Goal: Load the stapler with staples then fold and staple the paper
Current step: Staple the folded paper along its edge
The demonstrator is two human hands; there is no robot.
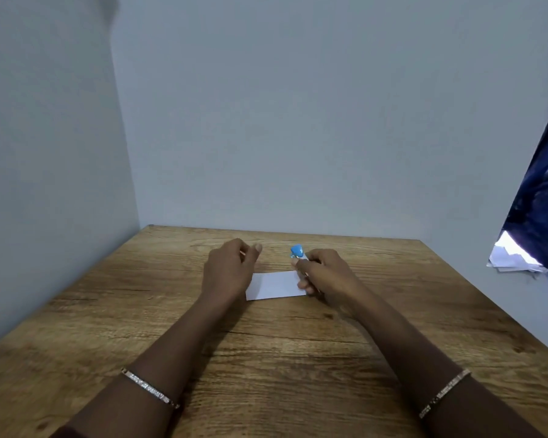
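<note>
We grip blue stapler (297,250) in right hand (325,273), 1 o'clock of white paper (274,285) on worktop (266,358). Left hand (230,268) curled at 9 o'clock; contents unclear to us. Risk: paper slides if unpinned, staple misses.

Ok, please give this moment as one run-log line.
right hand: grips blue stapler | left hand: curled, contents unclear | white paper: flat on wooden table

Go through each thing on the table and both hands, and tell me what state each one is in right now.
Paper: lying flat on the table.
Stapler: gripped, blue end poking out past the fingers; open or closed unclear.
Right hand: curled round the stapler, at the paper's right edge.
Left hand: fingers curled; whether it holds anything is too small to tell.
</note>
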